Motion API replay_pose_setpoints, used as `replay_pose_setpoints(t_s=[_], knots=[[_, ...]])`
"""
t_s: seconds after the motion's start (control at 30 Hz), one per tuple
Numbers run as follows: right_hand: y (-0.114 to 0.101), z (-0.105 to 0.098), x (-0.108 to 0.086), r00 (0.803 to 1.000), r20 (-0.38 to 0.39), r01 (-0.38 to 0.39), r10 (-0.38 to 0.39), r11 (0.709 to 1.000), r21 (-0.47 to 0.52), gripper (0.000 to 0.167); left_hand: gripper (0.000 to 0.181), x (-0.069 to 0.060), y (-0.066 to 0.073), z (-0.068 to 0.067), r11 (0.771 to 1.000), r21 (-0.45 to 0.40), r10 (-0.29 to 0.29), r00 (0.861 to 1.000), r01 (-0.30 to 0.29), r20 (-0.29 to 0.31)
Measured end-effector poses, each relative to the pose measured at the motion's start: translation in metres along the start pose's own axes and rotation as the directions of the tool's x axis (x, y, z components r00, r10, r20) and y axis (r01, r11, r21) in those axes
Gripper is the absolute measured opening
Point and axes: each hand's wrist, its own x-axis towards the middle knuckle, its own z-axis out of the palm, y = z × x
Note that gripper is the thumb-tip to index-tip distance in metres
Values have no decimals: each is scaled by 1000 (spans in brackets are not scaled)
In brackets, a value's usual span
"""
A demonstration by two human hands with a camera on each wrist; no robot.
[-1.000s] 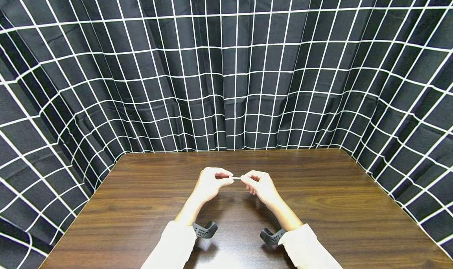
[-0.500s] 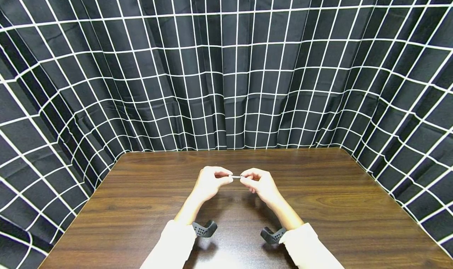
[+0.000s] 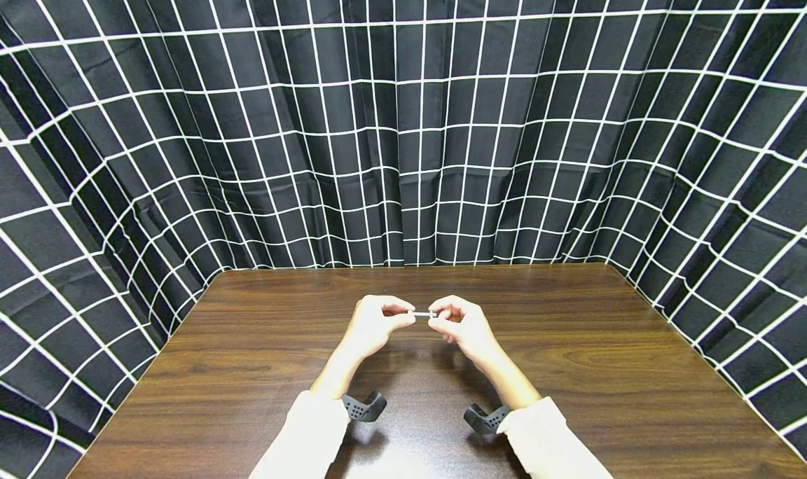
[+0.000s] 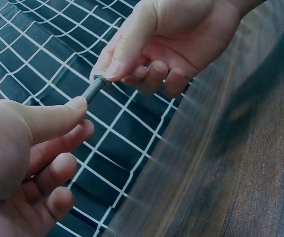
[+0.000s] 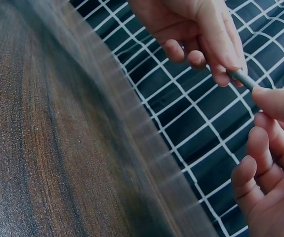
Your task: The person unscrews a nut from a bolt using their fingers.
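A thin grey metal bolt [image 3: 422, 314] is held level above the table between both hands, its threads showing in the left wrist view [image 4: 93, 92]. The left hand [image 3: 370, 330] pinches one end between thumb and fingers. At the other end, the right hand [image 3: 471, 333] has its thumb and index fingertips round a small, wider piece [image 4: 100, 79] that looks like a nut. The right wrist view shows the bolt [image 5: 245, 80] running between the two sets of fingertips. Fingertips hide both bolt ends in part.
The brown wooden table [image 3: 284, 304] lies beneath both hands. Behind it and at both sides hangs a dark curtain [image 3: 410, 150] with a white grid. Each wrist wears a dark band mount, on the left [image 3: 366, 407] and on the right [image 3: 486, 419].
The right hand's fingertips have risen slightly and moved apart, showing the small wider piece between them. The left hand has stayed almost still, with the bolt still in its pinch.
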Motion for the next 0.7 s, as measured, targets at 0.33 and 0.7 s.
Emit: replay_pose_setpoints(t_s=[0.33,0.7], knots=[[0,2,-2,1000,-9,24,-24,999,23,39,12,0,-1,1,1000,15,-17,1000,17,-10],[-1,4,0,984,-82,-156,157,987,23,35,13,0,-1,2,1000,13,-12,1000,12,-4]])
